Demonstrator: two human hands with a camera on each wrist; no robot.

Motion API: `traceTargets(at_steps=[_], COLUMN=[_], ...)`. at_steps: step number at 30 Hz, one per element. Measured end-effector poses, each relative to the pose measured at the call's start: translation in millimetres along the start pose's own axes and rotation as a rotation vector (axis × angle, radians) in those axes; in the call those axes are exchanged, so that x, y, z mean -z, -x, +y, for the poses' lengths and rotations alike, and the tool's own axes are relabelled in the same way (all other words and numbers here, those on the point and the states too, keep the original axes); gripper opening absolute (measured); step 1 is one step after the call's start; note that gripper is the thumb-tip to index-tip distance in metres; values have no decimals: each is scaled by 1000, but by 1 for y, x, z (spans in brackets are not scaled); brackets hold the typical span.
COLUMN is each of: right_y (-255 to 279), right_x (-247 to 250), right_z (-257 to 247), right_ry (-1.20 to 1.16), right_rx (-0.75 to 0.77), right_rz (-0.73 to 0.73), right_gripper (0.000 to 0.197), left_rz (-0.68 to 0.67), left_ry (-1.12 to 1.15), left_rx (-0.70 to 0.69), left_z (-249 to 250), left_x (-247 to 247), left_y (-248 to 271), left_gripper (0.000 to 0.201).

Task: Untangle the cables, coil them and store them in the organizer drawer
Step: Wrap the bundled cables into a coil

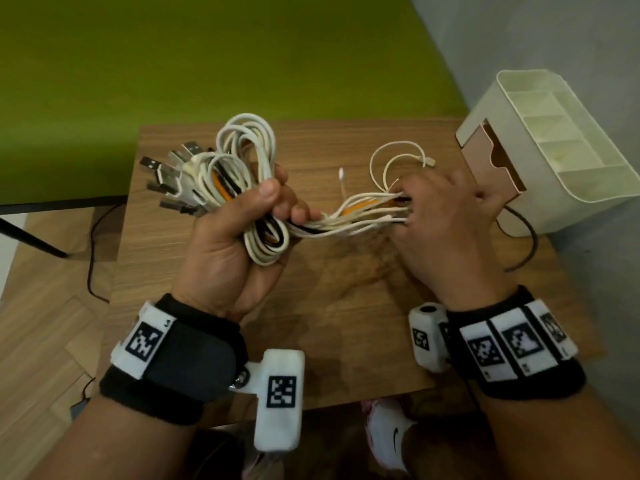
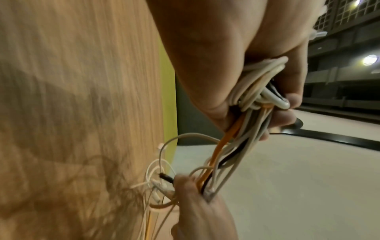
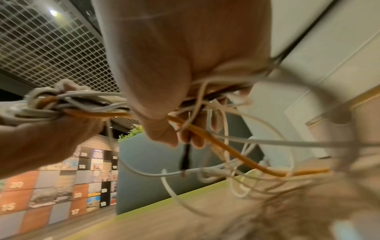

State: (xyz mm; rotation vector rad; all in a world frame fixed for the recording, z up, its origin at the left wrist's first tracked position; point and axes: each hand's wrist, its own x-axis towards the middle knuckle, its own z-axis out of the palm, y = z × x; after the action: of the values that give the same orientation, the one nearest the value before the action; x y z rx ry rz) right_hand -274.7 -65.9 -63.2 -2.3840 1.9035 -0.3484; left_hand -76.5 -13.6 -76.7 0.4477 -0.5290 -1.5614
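A bundle of white, orange and black cables [image 1: 242, 174] is looped into a coil above the wooden table [image 1: 346, 306]. My left hand [image 1: 249, 220] grips the coil in its fist, with several USB plugs [image 1: 166, 174] sticking out to the left. The loose strands [image 1: 353, 216] run right into my right hand [image 1: 433, 216], which grips them near their ends. Thin white tails [image 1: 398, 157] loop out past that hand. The left wrist view shows the coil [image 2: 261, 91] in my fingers. The right wrist view shows the strands [image 3: 205, 129] passing through my fingers, blurred.
A cream desk organizer [image 1: 561, 147] stands at the table's back right corner, its tan drawer [image 1: 491, 161] on the left side slightly pulled out. A black cord [image 1: 526, 244] hangs beside it. A green surface [image 1: 207, 64] lies beyond the table.
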Motion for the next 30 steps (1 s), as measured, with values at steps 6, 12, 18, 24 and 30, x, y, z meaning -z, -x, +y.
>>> traceTargets(at_steps=[6, 12, 18, 24, 30], right_y=[3, 20, 27, 20, 22], right_x=[3, 54, 33, 5, 12], right_z=[0, -10, -33, -41, -39], right_ry=[-50, -521, -981, -1210, -1282], right_rx=[90, 219, -37, -239, -209], right_rz=[-307, -138, -495, -407, -160], right_gripper=[101, 77, 53, 57, 48], left_rz=[258, 333, 196, 71, 168], left_ry=[-191, -209, -98, 216, 192], left_rx=[-56, -88, -66, 42, 92], left_z=[-8, -11, -14, -18, -19], left_x=[4, 8, 0, -5, -22], left_y=[-11, -16, -9, -6, -2], left_gripper=[12, 11, 17, 15, 18])
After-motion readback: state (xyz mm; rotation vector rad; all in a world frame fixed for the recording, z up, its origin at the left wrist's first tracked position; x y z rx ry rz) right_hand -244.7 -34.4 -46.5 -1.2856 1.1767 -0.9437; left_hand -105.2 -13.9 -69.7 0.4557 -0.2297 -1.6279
